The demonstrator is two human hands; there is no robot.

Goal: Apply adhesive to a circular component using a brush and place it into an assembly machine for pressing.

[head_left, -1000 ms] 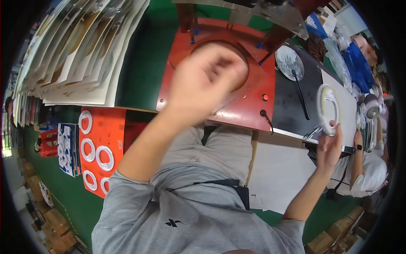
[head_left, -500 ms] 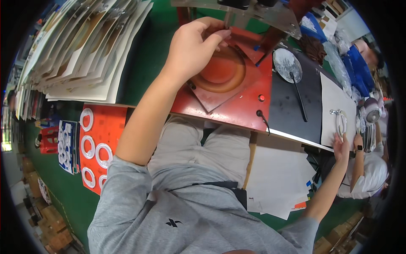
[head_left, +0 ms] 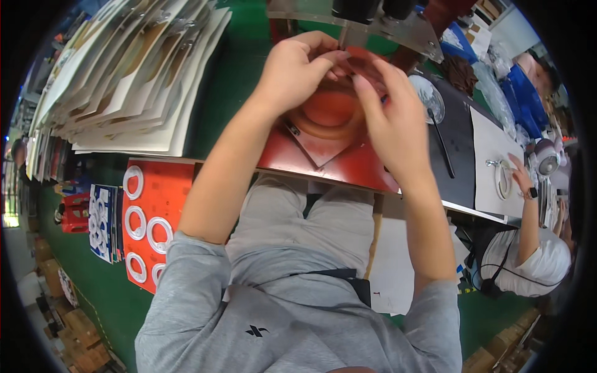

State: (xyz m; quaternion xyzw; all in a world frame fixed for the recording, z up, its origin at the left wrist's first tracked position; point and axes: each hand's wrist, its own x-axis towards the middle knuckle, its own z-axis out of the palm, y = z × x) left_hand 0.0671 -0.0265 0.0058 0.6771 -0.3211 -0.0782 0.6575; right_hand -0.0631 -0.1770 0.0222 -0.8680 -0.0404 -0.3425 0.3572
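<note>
upper centre, left hand [head_left: 291, 71] and right hand [head_left: 398, 115] curl narrowly; cannot tell what's held; best steady both by the brown ring [head_left: 328, 132]

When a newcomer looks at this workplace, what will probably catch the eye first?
Probably the person's left hand and right hand, close together over the glossy red machine base at upper centre. Next may come the thick row of pale sheets at upper left, and below it the orange board bearing white oval rings.
</note>
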